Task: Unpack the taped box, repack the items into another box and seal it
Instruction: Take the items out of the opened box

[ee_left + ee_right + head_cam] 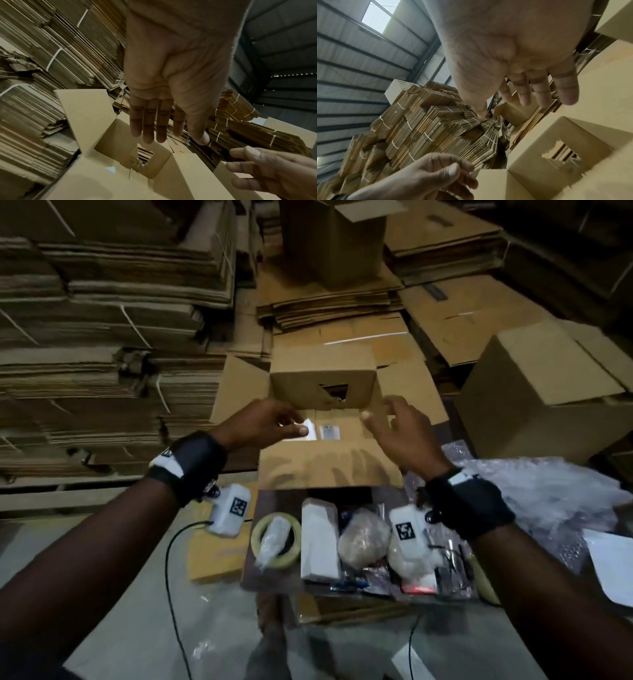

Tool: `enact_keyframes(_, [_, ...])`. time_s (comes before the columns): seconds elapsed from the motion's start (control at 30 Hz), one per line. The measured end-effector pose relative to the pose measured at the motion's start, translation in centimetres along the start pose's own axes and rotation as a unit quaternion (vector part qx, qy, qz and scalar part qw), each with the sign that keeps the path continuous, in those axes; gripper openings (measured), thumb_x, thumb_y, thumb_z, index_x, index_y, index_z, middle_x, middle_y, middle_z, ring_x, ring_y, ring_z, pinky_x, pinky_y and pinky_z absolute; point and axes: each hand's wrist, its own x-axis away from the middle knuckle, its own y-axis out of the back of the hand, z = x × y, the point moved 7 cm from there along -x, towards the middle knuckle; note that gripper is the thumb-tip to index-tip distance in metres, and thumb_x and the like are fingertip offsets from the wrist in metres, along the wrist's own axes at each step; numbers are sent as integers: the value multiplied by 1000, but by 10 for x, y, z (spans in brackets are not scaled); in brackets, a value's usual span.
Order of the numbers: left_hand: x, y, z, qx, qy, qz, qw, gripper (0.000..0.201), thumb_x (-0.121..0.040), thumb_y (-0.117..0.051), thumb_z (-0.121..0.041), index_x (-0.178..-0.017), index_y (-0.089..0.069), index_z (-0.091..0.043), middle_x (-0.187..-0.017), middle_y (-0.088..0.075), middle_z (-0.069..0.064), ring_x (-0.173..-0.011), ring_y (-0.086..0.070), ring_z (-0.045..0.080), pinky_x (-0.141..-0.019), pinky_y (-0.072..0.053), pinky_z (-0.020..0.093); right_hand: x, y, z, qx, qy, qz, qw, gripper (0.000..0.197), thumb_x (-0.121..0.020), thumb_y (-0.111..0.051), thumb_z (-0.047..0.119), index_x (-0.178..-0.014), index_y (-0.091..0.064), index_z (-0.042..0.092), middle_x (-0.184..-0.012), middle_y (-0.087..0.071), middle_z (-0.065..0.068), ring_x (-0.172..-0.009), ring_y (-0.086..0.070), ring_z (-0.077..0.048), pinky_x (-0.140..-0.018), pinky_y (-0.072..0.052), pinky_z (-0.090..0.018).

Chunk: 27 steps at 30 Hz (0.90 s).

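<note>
An open cardboard box (329,463) stands in the middle with its flaps spread; the far flap (298,381) has a torn hole. Its inside shows only the taped bottom and a white label (329,432). My left hand (294,422) hovers over the left side of the opening, fingers straight (149,135) and holding nothing. My right hand (380,416) hovers over the right side with fingers spread (570,94), also holding nothing. Nearer to me a second open box (274,583) holds a white packet (318,539), a bag of grain (363,537) and other small packs.
A tape roll (257,534) with a plastic-wrapped item in it lies in the near box's left end. Bubble wrap (548,491) lies to the right. A closed carton (548,392) stands at the right. Tall stacks of flattened cartons (102,337) fill the left and back.
</note>
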Motion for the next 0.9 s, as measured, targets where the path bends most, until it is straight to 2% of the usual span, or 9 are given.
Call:
enact_keyframes(0.23, [-114,-2,67,-24,18,105,994,29,-92,-67,-43,-81,-66,-16,-93,-69,13,-68,-52,8,-57,-36,24,-120,-46,20,127,-41,148,980,47,-98,-55,56,-112,-66,13,-112,-67,-10,-102,-61,-29,-77,-45,-33])
enact_keyframes(0.37, [-168,-33,98,-49,40,210,976,52,-89,-69,-48,-123,-65,-9,-128,-64,7,-109,-59,22,-81,-44,28,-163,-88,-8,95,-105,218,966,32,-100,-58,45,-107,-66,15,-97,-64,-4,-81,-58,-17,-66,-42,-25])
enact_keyframes(0.43, [-188,-56,116,-38,69,256,963,63,-87,-70,-49,-133,-58,-8,-135,-59,8,-112,-60,25,-87,-54,35,-176,-110,-37,71,-178,259,947,26,-99,-59,48,-100,-58,22,-88,-59,0,-65,-52,-13,-54,-41,-23])
enact_keyframes(0.5, [-205,-75,129,-48,91,279,955,62,-86,-70,-52,-130,-58,-10,-136,-58,11,-106,-61,26,-86,-54,37,-183,-130,-63,96,-255,312,910,41,-98,-57,55,-105,-57,15,-94,-65,-6,-58,-50,-15,-48,-39,-22])
enact_keyframes(0.6, [-216,-95,145,-55,130,297,944,62,-88,-72,-44,-130,-57,-2,-135,-58,13,-109,-59,28,-92,-50,37,-195,-153,-90,165,-264,345,885,50,-97,-59,53,-78,-55,7,-113,-71,-19,-63,-53,-23,-46,-36,-25])
enact_keyframes(0.67, [-221,-113,160,-28,167,320,932,40,-88,-76,-25,-119,-61,-5,-118,-64,14,-98,-62,27,-80,-56,33,-204,-167,-104,161,-259,354,884,48,-96,-63,48,-69,-51,11,-101,-70,-18,-69,-55,-26,-49,-36,-25])
enact_keyframes(0.73, [-219,-120,165,-21,160,337,928,31,-82,-80,-9,-106,-59,-8,-102,-64,11,-82,-65,26,-61,-60,30,-209,-181,-117,161,-267,390,866,50,-94,-65,51,-70,-57,8,-78,-63,-11,-55,-51,-20,-48,-37,-24])
enact_keyframes(0.83, [-223,-130,183,-40,165,290,942,70,-70,-88,-37,-126,-56,-10,-109,-60,2,-77,-58,15,-47,-44,15,-213,-199,-127,170,-263,431,846,53,-92,-66,57,-71,-63,8,-65,-61,-6,-44,-49,-18,-45,-41,-21])
enact_keyframes(0.9, [-230,-134,190,-70,152,267,949,92,-59,-88,-51,-133,-51,-11,-120,-63,9,-88,-65,23,-59,-49,20,-216,-210,-133,166,-259,452,837,53,-89,-68,58,-66,-62,11,-63,-61,-5,-43,-50,-17,-46,-43,-22])
